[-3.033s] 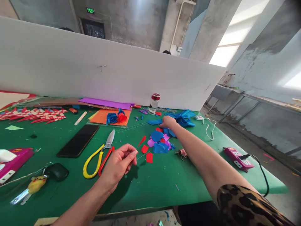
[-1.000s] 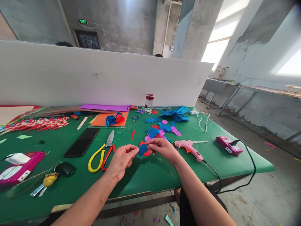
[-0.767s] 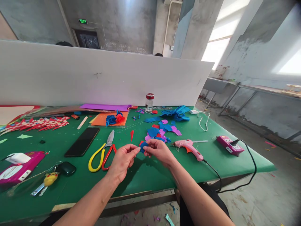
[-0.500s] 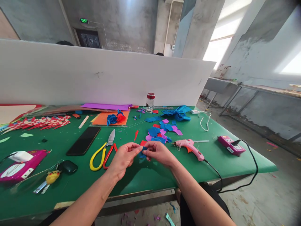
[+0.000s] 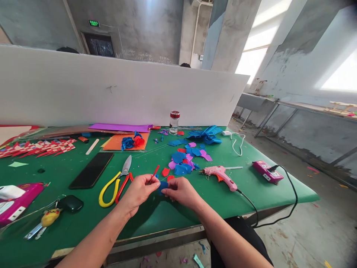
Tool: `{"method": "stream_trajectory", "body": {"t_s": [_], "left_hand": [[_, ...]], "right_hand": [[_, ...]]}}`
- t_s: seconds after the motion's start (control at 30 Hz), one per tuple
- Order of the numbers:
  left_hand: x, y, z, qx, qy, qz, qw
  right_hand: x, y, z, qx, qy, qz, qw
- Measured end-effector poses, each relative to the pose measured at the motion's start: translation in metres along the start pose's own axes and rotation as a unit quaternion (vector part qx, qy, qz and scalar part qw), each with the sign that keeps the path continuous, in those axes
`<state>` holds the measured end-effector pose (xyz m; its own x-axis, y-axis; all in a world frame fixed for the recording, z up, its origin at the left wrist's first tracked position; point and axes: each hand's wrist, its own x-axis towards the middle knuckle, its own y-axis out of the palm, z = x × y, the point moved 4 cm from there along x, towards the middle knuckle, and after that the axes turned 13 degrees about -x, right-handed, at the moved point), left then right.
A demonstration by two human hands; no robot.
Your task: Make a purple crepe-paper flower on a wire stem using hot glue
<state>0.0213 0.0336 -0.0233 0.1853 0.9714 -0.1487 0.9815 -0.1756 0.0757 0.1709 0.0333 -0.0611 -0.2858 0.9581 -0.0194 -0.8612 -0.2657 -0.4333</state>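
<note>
Left hand (image 5: 138, 191) and right hand (image 5: 180, 191) pinching blue paper piece (image 5: 163, 185) between fingertips

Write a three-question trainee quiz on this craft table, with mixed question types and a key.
1. True or false: the pink glue gun is in the right hand.
2. Multiple choice: what lies just left of the left hand on the green table? A) glass jar B) yellow and red scissors C) white cable
3. Fill in: both hands pinch a small ____ piece between them.

Key: 1 false, since it lies on the table to the right of the hands. 2 B. 3 blue.
</note>
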Motion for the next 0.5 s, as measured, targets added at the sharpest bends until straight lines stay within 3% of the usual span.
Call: {"method": "stream_trajectory", "body": {"t_s": [0.17, 0.33, 0.5], "left_hand": [[0.003, -0.003, 0.002, 0.007, 0.003, -0.002, 1.0], [0.004, -0.009, -0.009, -0.02, 0.046, -0.05, 0.997], [0.005, -0.021, -0.021, -0.042, 0.088, -0.107, 0.989]], "right_hand": [[0.0, -0.003, -0.003, 0.018, 0.021, -0.013, 1.0], [0.006, -0.032, 0.007, 0.062, -0.026, -0.074, 0.995], [0.006, -0.061, 0.009, 0.083, -0.029, -0.129, 0.988]]}}
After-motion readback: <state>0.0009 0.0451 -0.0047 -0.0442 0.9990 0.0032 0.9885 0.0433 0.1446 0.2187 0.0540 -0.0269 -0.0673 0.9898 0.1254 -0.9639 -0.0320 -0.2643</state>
